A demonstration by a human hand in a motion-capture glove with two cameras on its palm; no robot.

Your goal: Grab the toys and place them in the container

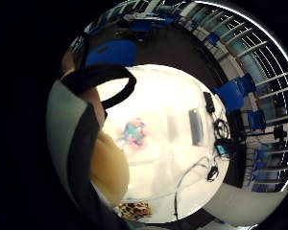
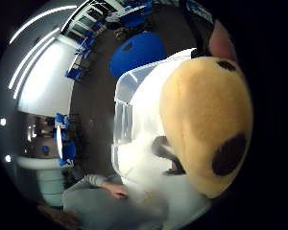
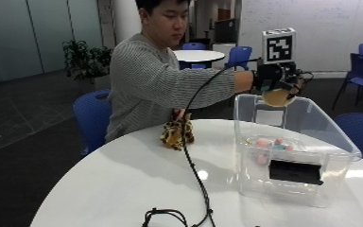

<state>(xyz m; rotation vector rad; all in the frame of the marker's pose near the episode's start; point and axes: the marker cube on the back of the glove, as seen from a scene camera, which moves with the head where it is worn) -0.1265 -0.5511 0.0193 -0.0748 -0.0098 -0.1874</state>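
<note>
Up over the near rim of the clear container [image 3: 295,142], gloved right hand [image 3: 272,78] curled round a tan plush toy [image 3: 278,98], with the toy hanging just under the fingers, above the open bin. Down inside on the container floor, a pink and blue toy [image 3: 266,143]. Beside the bin on the white table [image 3: 137,179], a spotted giraffe toy [image 3: 177,133] under the bare hand. From the thumb-side palm view only, dark patches on the tan plush; from the little-finger side, the colourful toy [image 1: 133,132] far below.

Three toys [image 3: 278,97] (one held, one boxed, one tabled), one container [image 3: 332,137], one table [image 3: 118,179]
</note>
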